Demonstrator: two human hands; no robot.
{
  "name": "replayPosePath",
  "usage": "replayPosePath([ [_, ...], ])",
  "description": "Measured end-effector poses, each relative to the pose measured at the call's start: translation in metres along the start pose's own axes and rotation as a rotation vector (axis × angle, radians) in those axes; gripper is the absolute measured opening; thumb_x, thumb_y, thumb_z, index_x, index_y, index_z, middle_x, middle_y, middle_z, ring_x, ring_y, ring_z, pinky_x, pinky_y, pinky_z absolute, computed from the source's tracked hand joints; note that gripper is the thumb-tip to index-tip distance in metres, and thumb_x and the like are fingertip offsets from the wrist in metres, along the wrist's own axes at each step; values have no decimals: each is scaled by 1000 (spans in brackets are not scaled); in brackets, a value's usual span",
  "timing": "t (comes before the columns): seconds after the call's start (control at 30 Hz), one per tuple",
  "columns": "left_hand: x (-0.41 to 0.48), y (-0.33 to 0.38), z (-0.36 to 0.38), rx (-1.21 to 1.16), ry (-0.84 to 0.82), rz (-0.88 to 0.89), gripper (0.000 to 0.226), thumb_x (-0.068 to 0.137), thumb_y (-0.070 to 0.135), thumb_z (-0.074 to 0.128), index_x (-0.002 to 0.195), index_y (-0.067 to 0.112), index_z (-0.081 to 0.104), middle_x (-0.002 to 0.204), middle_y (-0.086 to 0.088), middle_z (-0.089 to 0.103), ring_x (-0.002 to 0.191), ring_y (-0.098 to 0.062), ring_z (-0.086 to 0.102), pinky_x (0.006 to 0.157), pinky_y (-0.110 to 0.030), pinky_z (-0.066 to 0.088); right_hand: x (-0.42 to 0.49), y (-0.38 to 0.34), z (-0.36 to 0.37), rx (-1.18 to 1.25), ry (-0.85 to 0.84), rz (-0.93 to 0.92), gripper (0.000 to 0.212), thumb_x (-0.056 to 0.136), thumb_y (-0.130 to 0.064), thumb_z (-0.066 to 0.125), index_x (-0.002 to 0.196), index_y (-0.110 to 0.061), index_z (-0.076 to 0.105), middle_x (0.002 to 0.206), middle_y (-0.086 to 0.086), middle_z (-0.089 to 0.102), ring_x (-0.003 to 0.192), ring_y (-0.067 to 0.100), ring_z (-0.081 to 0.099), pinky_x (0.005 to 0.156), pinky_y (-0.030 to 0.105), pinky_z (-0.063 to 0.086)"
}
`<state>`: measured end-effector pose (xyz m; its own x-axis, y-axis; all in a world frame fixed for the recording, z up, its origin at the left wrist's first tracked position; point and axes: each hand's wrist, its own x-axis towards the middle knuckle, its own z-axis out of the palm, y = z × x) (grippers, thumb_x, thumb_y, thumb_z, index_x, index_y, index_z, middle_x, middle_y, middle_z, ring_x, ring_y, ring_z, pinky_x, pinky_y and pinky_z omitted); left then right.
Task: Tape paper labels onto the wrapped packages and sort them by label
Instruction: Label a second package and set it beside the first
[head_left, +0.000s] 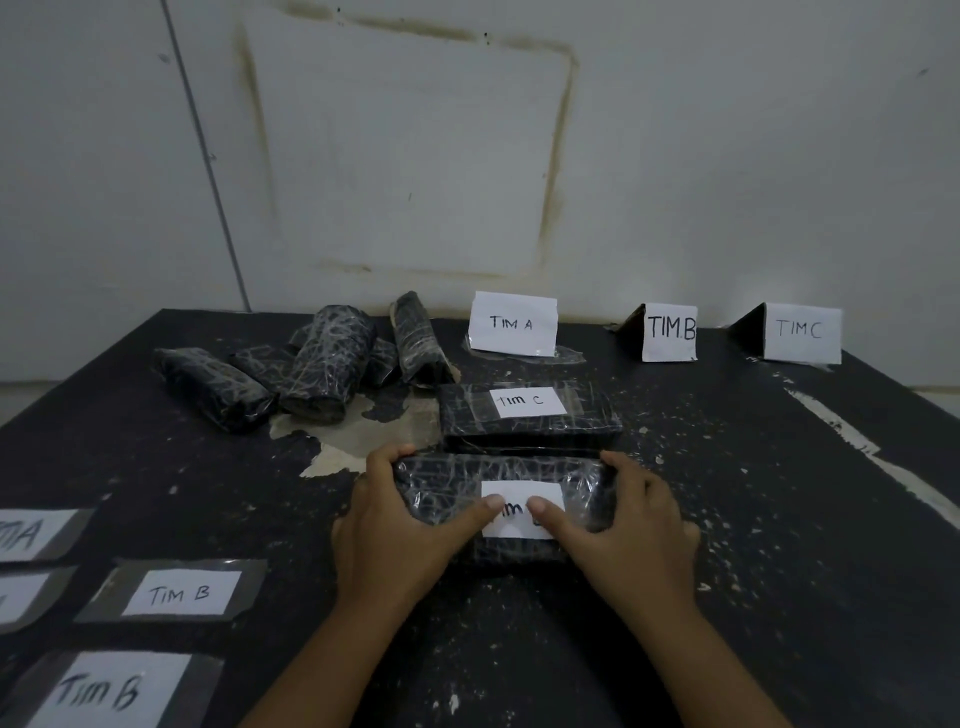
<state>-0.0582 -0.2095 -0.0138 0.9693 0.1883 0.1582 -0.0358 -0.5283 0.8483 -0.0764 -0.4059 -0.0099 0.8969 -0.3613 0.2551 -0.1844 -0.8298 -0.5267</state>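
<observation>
The left hand (395, 525) and right hand (631, 527) each curl round one end of a wrapped package (447, 483) at the centre of the table (779, 519), thumbs pressing its paper label (519, 491). Just behind lies a package labelled TIM C (587, 415); unlabelled packages (327, 358) sit farther back left.

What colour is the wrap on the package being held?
Black package, its glossy wrap webbed with pale crease lines; white paper label on top. Head view.

1. There is a single view, from the person's head, looking forward and down across the table (753, 519) toward the wall (415, 156).
2. It sits close: the left hand (395, 525) and right hand (628, 525), gripping a wrapped package (447, 483), fill the lower middle.
3. Beyond the fingers (387, 457) stand sign cards (511, 325); left of the fingers, loose labels (182, 592) run off the frame.
</observation>
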Motion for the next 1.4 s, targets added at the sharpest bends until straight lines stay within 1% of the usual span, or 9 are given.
replayPosePath([
  [0.1, 0, 5, 11, 143, 129, 0, 93, 40, 91, 54, 116, 41, 33, 119, 7, 57, 107, -17, 57, 98, -45, 40, -1, -3, 7, -219, 88, -6, 114, 42, -101, 15, 133, -33, 30, 131, 7, 47, 115, 25, 49, 92, 44, 31],
  [0.27, 5, -3, 16, 275, 155, 24, 89, 50, 91, 46, 118, 38, 31, 118, 0, 60, 102, -22, 60, 93, -44, 36, 8, -1, 12, -336, 73, -12, 114, 46, -99, 6, 133, -30, 30, 124, 9, 49, 109, 25, 49, 88, 42, 27],
  [0.5, 10, -9, 15, 288, 129, 49, 75, 62, 85, 42, 118, 37, 31, 114, -1, 62, 97, -25, 63, 90, -42, 36, 25, 9, 11, -124, 101, -23, 49, 76, -77, 34, 105, -39, 45, 100, -3, 51, 78, 12, 43, 74, 33, 22],
  [0.6, 10, -9, 15, 277, 156, 80, 63, 74, 75, 44, 120, 34, 34, 113, 0, 63, 97, -24, 61, 88, -41, 35, 24, 12, 10, -41, 143, -54, 38, 83, -65, 36, 102, -36, 49, 96, -3, 52, 74, 11, 42, 74, 33, 24],
  [0.67, 8, -9, 15, 303, 163, 80, 60, 76, 74, 38, 121, 35, 33, 115, 0, 62, 97, -23, 61, 87, -40, 34, 21, 11, 9, -86, 153, -60, 48, 81, -70, 25, 105, -35, 47, 97, -3, 52, 77, 12, 45, 76, 35, 24],
  [0.77, 7, -5, 14, 387, 144, 48, 75, 64, 88, 24, 122, 40, 25, 119, 2, 60, 96, -21, 61, 85, -38, 30, 15, 2, 13, -289, 138, -16, 91, 61, -92, 5, 115, -29, 43, 107, 3, 52, 93, 21, 51, 83, 41, 26],
  [0.9, 8, -1, 16, 443, 117, 0, 104, 41, 103, 27, 125, 42, 21, 124, 4, 56, 102, -18, 59, 88, -41, 32, 13, -7, 17, -391, 121, 10, 116, 49, -100, 7, 118, -16, 51, 102, 14, 57, 90, 31, 54, 80, 43, 33],
  [1.13, 9, 0, 15, 424, 119, 1, 85, 52, 96, 25, 119, 44, 22, 121, 3, 59, 100, -19, 61, 86, -39, 30, 21, 1, 14, -351, 76, 15, 92, 55, -94, 6, 116, -32, 38, 108, 2, 49, 98, 21, 49, 83, 39, 27],
  [1.4, 11, -3, 14, 364, 129, 34, 51, 82, 71, 32, 121, 39, 31, 109, 2, 63, 95, -18, 61, 85, -38, 31, 29, 12, 9, -86, 58, -12, 48, 75, -73, 37, 104, -37, 49, 97, -6, 46, 89, 15, 50, 75, 32, 21],
])
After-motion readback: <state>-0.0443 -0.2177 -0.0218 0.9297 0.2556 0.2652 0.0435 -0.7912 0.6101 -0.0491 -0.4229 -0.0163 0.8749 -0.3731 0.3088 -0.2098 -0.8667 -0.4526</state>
